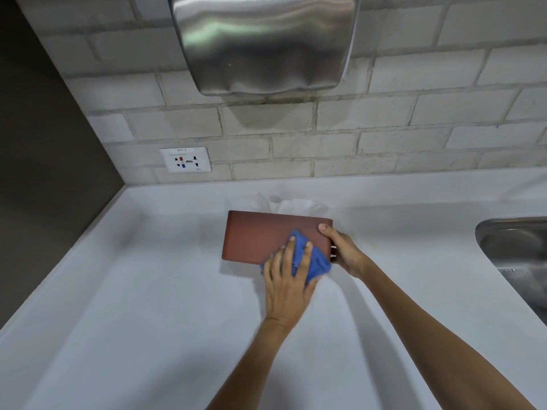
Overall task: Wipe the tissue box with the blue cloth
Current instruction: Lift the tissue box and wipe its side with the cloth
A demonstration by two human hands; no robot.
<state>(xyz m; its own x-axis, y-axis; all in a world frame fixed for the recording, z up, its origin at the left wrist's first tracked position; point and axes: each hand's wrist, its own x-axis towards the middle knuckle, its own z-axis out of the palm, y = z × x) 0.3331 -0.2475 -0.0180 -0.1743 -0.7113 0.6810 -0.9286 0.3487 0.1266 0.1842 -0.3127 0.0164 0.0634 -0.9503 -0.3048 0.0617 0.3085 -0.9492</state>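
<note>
The wiping step looks to be under way. The tissue box (pixel 266 241), brown with white tissue showing behind its far edge, sits on the white bench (pixel 148 291) at the centre of the frame. The left hand (pixel 285 287) presses the blue cloth (pixel 307 261) flat against the box's near face at its lower right corner, fingers (pixel 291 250) spread over the cloth. The right hand (pixel 344 253) grips the box's right end, steadying it. Next, the cloth probably needs sweeping left across the uncovered face while that grip holds the box still.

White brick wall (pixel 414 137), steel hand dryer (pixel 263 42), socket (pixel 185 160), white counter (pixel 118 306), sink (pixel 515 247).
</note>
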